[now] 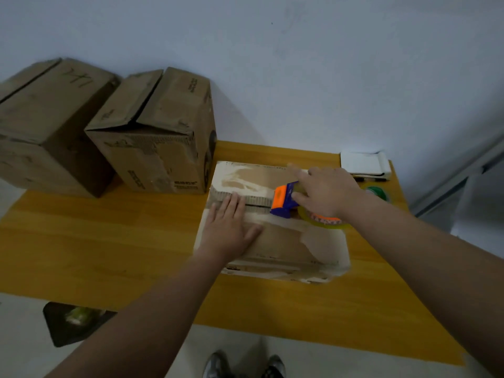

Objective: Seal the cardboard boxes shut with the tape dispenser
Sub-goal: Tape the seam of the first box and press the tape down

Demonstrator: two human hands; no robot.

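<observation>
Left hand flat on the low box, right hand gripping the tape dispenser over the seam
The low box lies on the yellow wooden counter, its top flaps closed with a dark gap between them. The left hand presses on the near flap with straight fingers close together, fingertips at the gap. The right hand's fingers curl round the blue and orange tape dispenser, which sits on the seam towards the box's right half, its clear tape roll below the wrist. Two taller cardboard boxes stand at the counter's far left, the nearer box just beside the low box and the far box beyond it. A white holder and a green roll sit at the far right corner
</observation>
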